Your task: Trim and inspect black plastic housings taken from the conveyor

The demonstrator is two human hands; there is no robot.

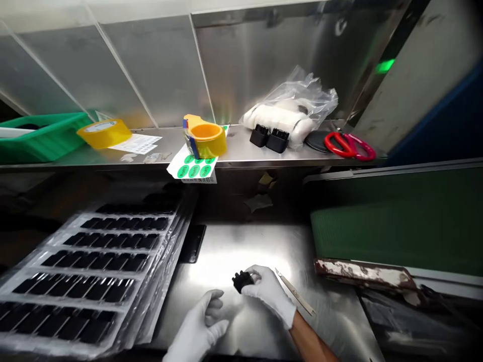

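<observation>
The small black part [240, 280] is pinched in the right hand [268, 290], low over the tabletop [234, 249]; at 7 o'clock the left hand [199, 329] curls loosely, empty. Tweezers [295, 292] lie at 3 o'clock, stacked trays [86, 271] at 9 o'clock.

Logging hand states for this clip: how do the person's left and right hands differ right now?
The right hand pinches a small black part in its fingertips; the left hand holds nothing, its fingers loosely curled. The right hand lies beside the tweezers; the left hand is nearer the stack of trays. Both wear white gloves and are over the steel table.
</observation>
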